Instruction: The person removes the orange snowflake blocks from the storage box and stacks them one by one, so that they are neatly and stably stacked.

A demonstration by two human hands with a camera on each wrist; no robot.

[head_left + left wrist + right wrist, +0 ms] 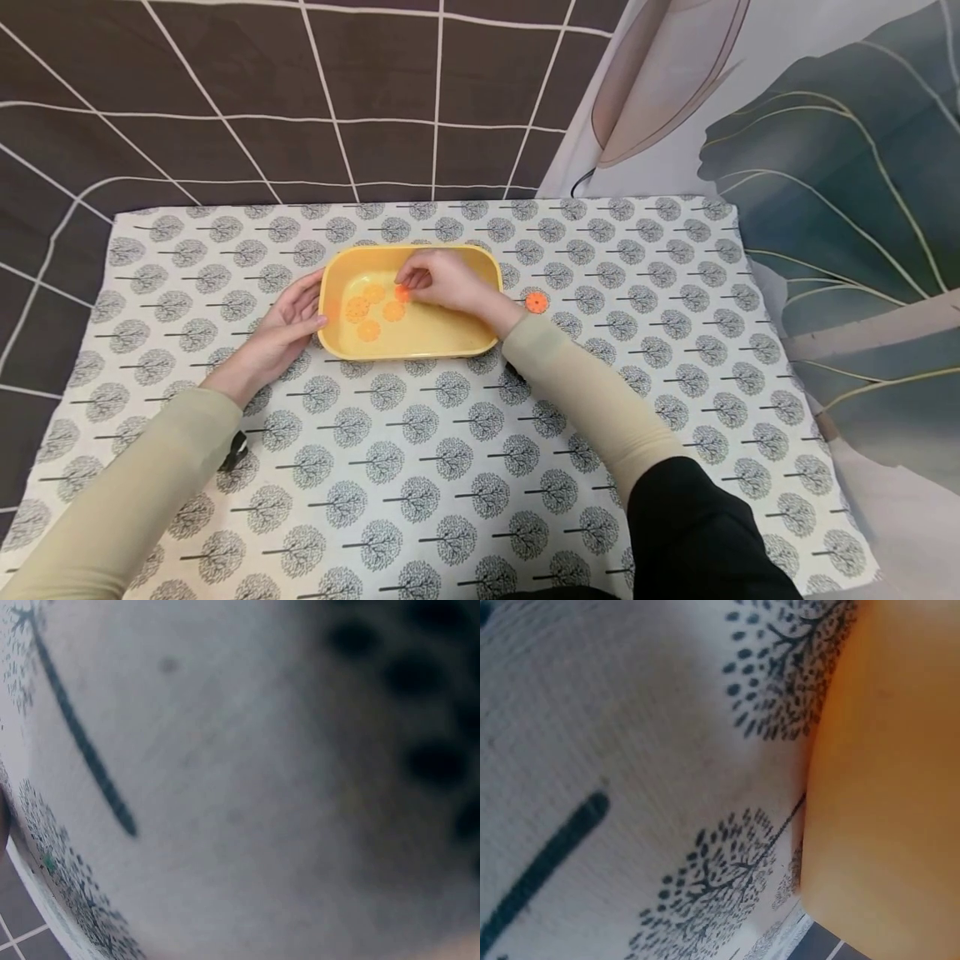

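The left hand point(283, 327) lies relaxed, thumb and fingers touching the left end of the yellow tub point(442, 337); the right hand point(444, 282), reaching inside, narrows to a pinch on a bright orange disc point(402, 294). Beneath spreads the worktop point(420, 533), covered in tree-print cloth. The tub stands on it, paler orange discs point(368, 331) lying in its left half. One loose scalloped disc point(536, 302) rests on the cloth right of the tub.
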